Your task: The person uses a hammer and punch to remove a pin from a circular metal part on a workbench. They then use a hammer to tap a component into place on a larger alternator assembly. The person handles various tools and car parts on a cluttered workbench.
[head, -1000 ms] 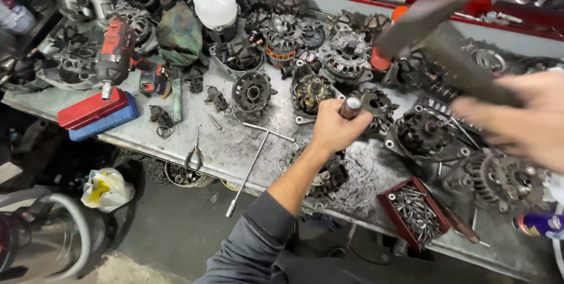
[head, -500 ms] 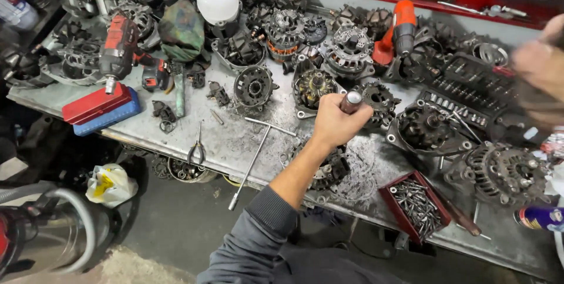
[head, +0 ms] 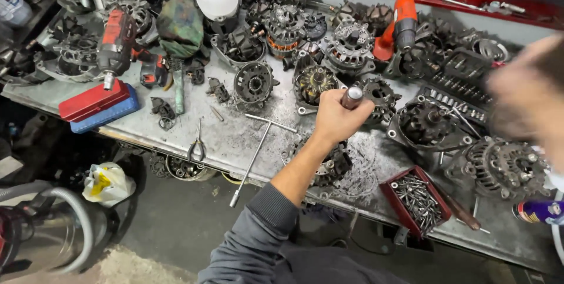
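Left hand (head: 336, 121) closed around a metal handle (head: 353, 96) above the cluttered surface (head: 235, 137), beside an alternator part (head: 315, 83), right hand (head: 529, 99) blurred at right, grip cannot be told.

Repair workshop, metal workbench (head: 247, 137) strewn with alternator parts (head: 314, 81), power drill (head: 114, 40)

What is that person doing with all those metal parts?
A person stands at a messy metal workbench covered in greasy round engine parts. The left hand grips a metal rod upright in its fist, over the parts in the middle. The right hand is up at the right and blurred, so what it holds cannot be told. A red tray of screws sits near the front edge.
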